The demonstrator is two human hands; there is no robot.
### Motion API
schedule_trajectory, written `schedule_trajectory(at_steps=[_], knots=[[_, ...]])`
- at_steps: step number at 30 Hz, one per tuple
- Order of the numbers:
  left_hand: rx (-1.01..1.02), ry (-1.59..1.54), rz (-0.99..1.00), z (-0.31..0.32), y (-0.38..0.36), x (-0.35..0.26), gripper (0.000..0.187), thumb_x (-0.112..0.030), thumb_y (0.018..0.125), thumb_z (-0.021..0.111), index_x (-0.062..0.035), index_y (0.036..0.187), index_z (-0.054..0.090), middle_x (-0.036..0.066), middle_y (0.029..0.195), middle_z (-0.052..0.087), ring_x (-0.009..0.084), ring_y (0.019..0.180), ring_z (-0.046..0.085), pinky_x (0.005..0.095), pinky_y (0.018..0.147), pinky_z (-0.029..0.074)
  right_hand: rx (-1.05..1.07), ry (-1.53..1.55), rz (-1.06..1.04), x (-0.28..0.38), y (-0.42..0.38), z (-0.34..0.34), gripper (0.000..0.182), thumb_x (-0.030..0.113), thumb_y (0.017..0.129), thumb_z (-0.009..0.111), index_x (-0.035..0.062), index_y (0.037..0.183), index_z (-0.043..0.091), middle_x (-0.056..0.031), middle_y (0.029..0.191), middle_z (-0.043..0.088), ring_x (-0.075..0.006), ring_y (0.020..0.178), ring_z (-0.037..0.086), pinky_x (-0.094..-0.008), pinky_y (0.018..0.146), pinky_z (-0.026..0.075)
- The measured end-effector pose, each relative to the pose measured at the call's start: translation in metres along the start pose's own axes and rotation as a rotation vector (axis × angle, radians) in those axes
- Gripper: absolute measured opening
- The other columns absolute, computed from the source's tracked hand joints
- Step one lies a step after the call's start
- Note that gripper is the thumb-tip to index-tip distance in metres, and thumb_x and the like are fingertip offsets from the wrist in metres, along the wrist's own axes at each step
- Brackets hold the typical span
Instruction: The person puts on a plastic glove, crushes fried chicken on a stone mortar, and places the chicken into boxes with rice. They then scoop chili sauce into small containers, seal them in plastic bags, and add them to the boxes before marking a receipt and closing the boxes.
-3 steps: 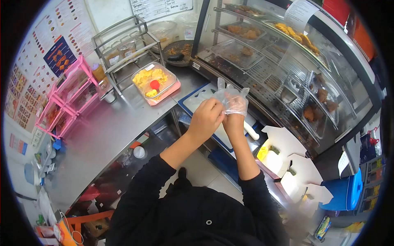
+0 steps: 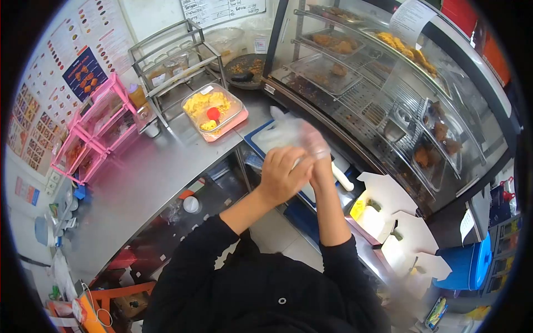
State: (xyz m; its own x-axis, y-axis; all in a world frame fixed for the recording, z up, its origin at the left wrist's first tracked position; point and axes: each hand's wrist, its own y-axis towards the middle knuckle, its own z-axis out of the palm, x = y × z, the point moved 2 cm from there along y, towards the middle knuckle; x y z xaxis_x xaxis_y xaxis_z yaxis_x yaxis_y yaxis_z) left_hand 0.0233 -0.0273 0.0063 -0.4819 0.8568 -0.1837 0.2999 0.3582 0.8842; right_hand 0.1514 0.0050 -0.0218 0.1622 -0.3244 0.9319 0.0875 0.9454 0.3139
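My right hand [image 2: 315,145] is partly inside a clear plastic glove [image 2: 290,127], whose loose end is smeared by motion. The fingers of that hand are too blurred to make out. My bare left hand [image 2: 283,173] is closed at the right wrist, pinching the cuff of the glove. Below both hands lies a white cutting board [image 2: 266,137] with a blue tray edge around it. A white handle [image 2: 342,178] sticks out beside my right wrist; the rest of that tool is hidden.
Three open paper boxes [image 2: 413,232] with food stand at the right. A glass display case [image 2: 355,105] fills the back right. On the left counter are a tray of yellow food [image 2: 208,105], a metal rack [image 2: 166,61] and pink baskets [image 2: 100,127].
Both hands have shifted slightly down, and my left hand has moved lower along the right wrist. The glove's fingers swing to the left and blur. The camera view has shifted slightly.
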Motion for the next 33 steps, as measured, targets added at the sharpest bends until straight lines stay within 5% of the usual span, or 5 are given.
schedule_trajectory(at_steps=[2,16,20,28,33], knots=[[-0.119,0.065,-0.106,0.001,-0.009,-0.005,0.022,-0.018,0.068,0.071,-0.0097,0.086,0.061,0.008,0.099,0.056,0.0236,0.094,0.054,0.0423,0.087,0.035,0.100,1.109,0.287,-0.007,0.001,0.013,0.076,0.065,0.086,0.045,0.0063,0.134,0.041,-0.0169,0.128,0.045,-0.0355,0.127,0.038,-0.0518,0.104,0.033],[-0.333,-0.090,-0.285,-0.011,0.000,0.117,0.014,-0.017,0.076,0.066,-0.0112,0.087,0.060,-0.002,0.090,0.056,0.0206,0.095,0.052,0.0386,0.085,0.032,-0.058,-0.506,-0.335,-0.063,0.111,0.070,0.043,0.032,0.089,0.058,0.0045,0.121,0.053,-0.0111,0.116,0.052,-0.0261,0.108,0.051,-0.0409,0.089,0.043],[0.024,0.010,-0.198,-0.009,0.010,0.167,0.018,-0.019,0.076,0.067,-0.0093,0.088,0.060,0.000,0.087,0.058,0.0205,0.094,0.052,0.0400,0.083,0.033,0.148,0.858,0.189,-0.064,0.125,0.090,0.087,0.076,0.082,0.032,0.0059,0.131,0.043,-0.0124,0.120,0.049,-0.0319,0.119,0.044,-0.0471,0.102,0.034],[0.186,-0.167,0.162,0.005,0.003,0.183,0.015,-0.018,0.076,0.065,-0.0102,0.088,0.062,0.001,0.087,0.059,0.0186,0.092,0.054,0.0357,0.083,0.036,-0.142,0.887,0.087,-0.072,0.164,0.092,0.087,0.083,0.074,0.037,0.0330,0.144,0.025,-0.0030,0.148,0.025,-0.0352,0.141,0.009,-0.0691,0.101,0.016],[0.267,-0.288,0.120,0.012,-0.009,0.214,0.017,-0.017,0.076,0.066,-0.0097,0.090,0.060,0.002,0.090,0.058,0.0200,0.095,0.053,0.0371,0.085,0.038,-0.319,0.685,0.027,-0.095,0.197,0.102,0.067,0.061,0.088,0.047,0.0199,0.140,0.034,-0.0083,0.138,0.038,-0.0327,0.124,0.039,-0.0565,0.096,0.035]])
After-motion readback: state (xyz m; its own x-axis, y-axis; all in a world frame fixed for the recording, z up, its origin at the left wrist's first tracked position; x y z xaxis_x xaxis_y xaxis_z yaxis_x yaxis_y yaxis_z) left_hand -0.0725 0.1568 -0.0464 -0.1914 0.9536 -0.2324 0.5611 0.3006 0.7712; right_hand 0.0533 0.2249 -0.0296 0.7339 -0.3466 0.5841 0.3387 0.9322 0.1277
